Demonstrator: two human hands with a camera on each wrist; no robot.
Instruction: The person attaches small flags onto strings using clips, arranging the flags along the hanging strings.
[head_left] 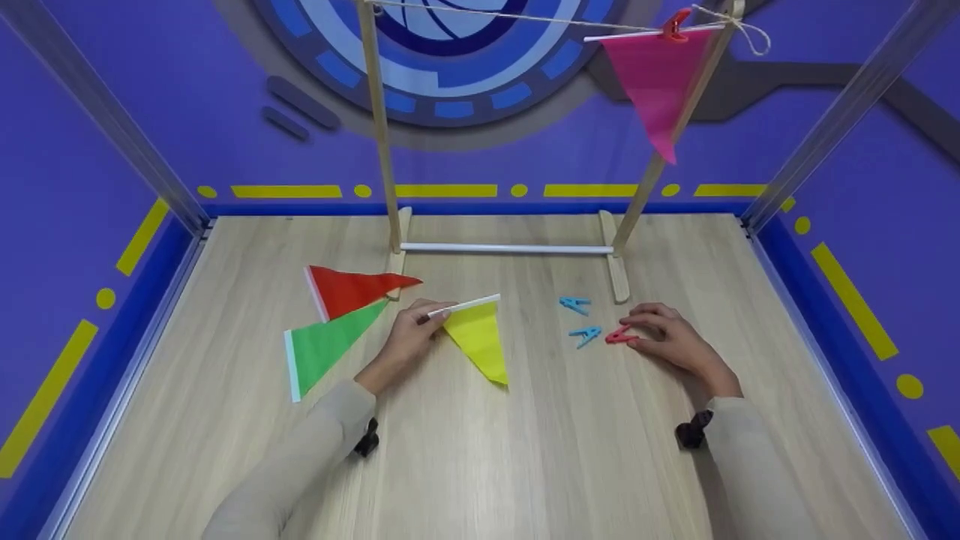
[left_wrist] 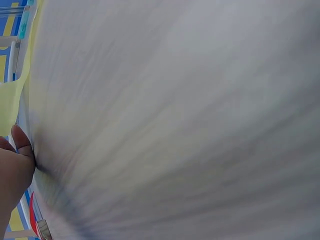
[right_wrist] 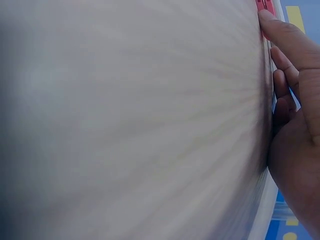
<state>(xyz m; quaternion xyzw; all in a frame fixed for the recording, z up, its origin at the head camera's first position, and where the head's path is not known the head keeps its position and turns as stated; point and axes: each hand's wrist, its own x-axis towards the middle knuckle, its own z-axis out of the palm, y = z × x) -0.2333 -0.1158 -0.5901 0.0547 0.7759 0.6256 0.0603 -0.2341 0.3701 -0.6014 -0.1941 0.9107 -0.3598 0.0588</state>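
My left hand (head_left: 409, 341) pinches the left end of the white top edge of a yellow pennant (head_left: 480, 341). The pennant's point hangs toward me over the table. With thumb and index finger, my right hand (head_left: 675, 346) takes a red clothespin (head_left: 619, 336) by its end at the tabletop. In the right wrist view the thumb lies against that clothespin (right_wrist: 266, 6). Two blue clothespins, one farther back (head_left: 575, 304) and one nearer (head_left: 586, 335), lie just left of it. In the left wrist view a strip of the yellow pennant (left_wrist: 8, 102) shows above the thumb.
A wooden frame (head_left: 380, 127) with a string (head_left: 517, 15) stands at the back. From the string hangs a pink pennant (head_left: 656, 82), held by a red clothespin (head_left: 676, 26). Red (head_left: 352, 291) and green (head_left: 330, 346) pennants lie left of my left hand.
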